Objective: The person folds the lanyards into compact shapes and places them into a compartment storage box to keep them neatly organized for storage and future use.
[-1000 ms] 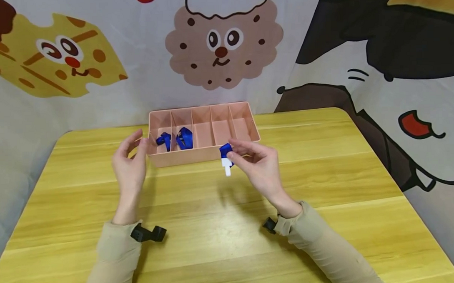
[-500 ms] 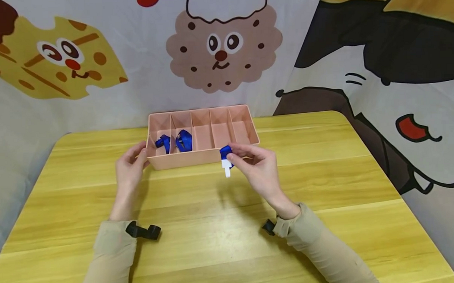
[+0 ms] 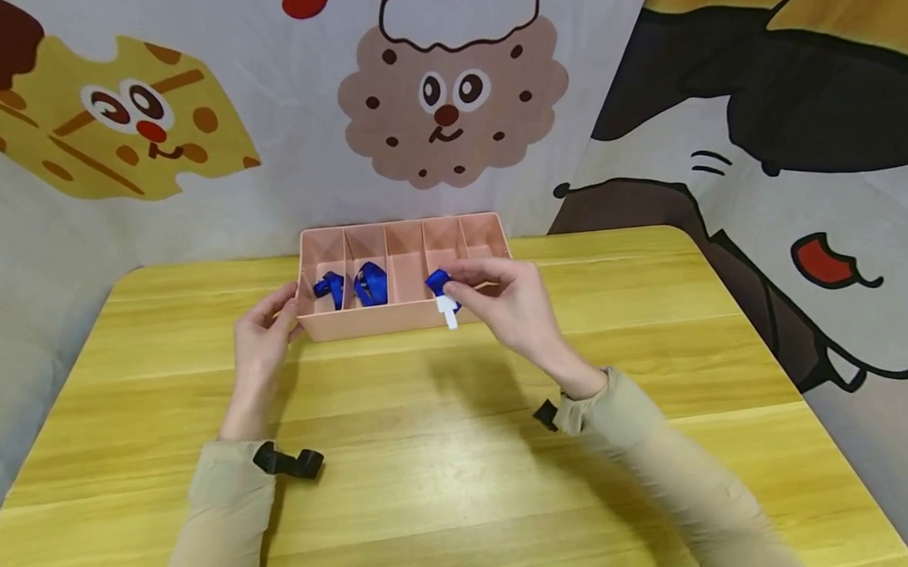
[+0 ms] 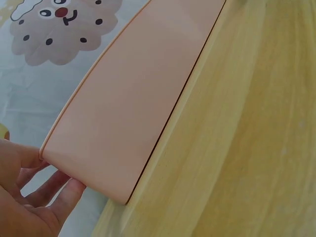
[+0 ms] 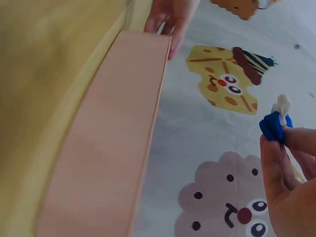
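Observation:
In the head view my right hand pinches a folded blue lanyard with a white plastic end piece hanging down, above the front wall of a pink compartment box. The lanyard overlaps the fourth compartment from the left there. The right wrist view shows the lanyard between thumb and fingers. My left hand touches the box's left end; in the left wrist view its fingertips rest against the end wall and rim corner. Blue lanyards lie in the first compartment and the second.
The box stands at the back of a wooden table, close to a cloth backdrop printed with cartoon figures. A black wrist mount sticks out from the left sleeve, another from the right sleeve.
My left hand has come down and right onto the box's left end. My right hand has moved forward, carrying the lanyard closer to the box's compartments.

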Available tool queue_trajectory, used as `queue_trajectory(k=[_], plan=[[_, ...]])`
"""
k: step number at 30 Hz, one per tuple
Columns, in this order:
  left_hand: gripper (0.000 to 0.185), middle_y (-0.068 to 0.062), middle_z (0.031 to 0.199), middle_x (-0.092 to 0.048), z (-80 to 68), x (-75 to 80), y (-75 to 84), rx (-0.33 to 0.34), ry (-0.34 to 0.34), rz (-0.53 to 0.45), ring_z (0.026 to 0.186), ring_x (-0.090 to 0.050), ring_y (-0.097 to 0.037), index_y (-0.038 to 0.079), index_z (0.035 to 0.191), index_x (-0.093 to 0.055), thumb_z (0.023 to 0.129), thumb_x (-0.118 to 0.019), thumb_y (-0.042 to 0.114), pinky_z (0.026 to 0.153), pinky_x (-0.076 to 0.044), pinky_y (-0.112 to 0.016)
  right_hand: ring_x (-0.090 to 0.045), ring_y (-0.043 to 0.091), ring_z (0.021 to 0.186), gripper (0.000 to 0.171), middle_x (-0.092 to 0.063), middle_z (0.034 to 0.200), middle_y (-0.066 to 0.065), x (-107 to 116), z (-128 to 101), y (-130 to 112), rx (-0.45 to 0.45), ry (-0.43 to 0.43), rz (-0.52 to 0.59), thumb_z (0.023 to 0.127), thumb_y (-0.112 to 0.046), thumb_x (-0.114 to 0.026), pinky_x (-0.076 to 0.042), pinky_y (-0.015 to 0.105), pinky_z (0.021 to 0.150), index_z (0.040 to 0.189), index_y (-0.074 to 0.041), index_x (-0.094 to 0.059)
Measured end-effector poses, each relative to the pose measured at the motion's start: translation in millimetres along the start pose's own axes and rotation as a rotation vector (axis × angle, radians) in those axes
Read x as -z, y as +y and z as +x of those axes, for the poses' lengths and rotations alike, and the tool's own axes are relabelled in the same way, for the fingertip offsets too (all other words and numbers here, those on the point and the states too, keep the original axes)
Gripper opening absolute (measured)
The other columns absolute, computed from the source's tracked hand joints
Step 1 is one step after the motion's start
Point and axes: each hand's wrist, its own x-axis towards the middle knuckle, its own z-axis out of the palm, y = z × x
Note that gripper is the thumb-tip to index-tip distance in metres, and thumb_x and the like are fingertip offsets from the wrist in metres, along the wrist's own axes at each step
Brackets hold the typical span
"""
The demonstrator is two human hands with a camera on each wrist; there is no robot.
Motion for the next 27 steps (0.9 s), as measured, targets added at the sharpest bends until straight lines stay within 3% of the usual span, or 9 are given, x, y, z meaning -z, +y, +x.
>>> queue_trajectory(k=[6, 11, 18, 22, 27], plan=[[0.044, -0.008, 0.150, -0.060, 1.1, -0.8, -1.8, 0.020, -0.013, 0.004, 0.109, -0.063, 0.005, 0.005, 0.150, -0.056, 0.108, -0.057, 0.017, 0.080, -0.056, -0.006, -0.078, 0.024, 0.085, 0.019, -0.082, 0.104, 0.016, 4.4, 38.2, -12.0, 0.040, -0.171, -0.174, 0.094, -0.003, -0.076, -0.066, 0.032, 0.078, 0.113, -0.002, -0.081], [0.045, -0.011, 0.154, -0.056, 1.9, -2.4, -3.1, 0.022, -0.022, 0.027, 0.110, -0.062, 0.004, 0.006, 0.151, -0.056, 0.109, -0.056, 0.020, 0.080, -0.056, -0.006, -0.076, 0.023, 0.085, 0.019, -0.082, 0.101, 0.015, 8.7, 65.8, -22.3, 0.076, -0.292, -0.290, 0.095, -0.004, -0.076, -0.064, 0.034, 0.079, 0.113, -0.003, -0.081], [0.045, -0.012, 0.157, -0.055, 0.3, -1.1, -4.9, 0.035, -0.015, 0.031, 0.110, -0.063, 0.003, 0.008, 0.151, -0.056, 0.108, -0.057, 0.023, 0.079, -0.056, -0.006, -0.076, 0.015, 0.087, 0.017, -0.083, 0.102, 0.007, 1.1, 99.3, -31.8, 0.047, -0.461, -0.424, 0.099, -0.009, -0.072, -0.062, 0.029, 0.081, 0.113, -0.010, -0.081], [0.045, -0.005, 0.150, -0.060, 1.5, 0.6, -3.6, 0.040, -0.001, 0.017, 0.108, -0.063, 0.004, 0.009, 0.151, -0.057, 0.108, -0.059, 0.023, 0.078, -0.056, -0.006, -0.075, 0.016, 0.088, 0.018, -0.082, 0.102, 0.008, -8.4, 117.2, -32.1, 0.079, -0.553, -0.504, 0.099, -0.006, -0.070, -0.061, 0.030, 0.084, 0.112, -0.010, -0.082], [0.044, 0.003, 0.137, -0.066, 1.6, 0.9, -4.1, 0.024, 0.005, 0.002, 0.107, -0.065, 0.005, 0.006, 0.149, -0.059, 0.107, -0.060, 0.021, 0.078, -0.057, -0.007, -0.075, 0.020, 0.096, 0.020, -0.081, 0.111, 0.009, -19.6, 134.0, -22.2, 0.049, -0.688, -0.589, 0.099, -0.006, -0.069, -0.061, 0.034, 0.090, 0.114, -0.010, -0.081]])
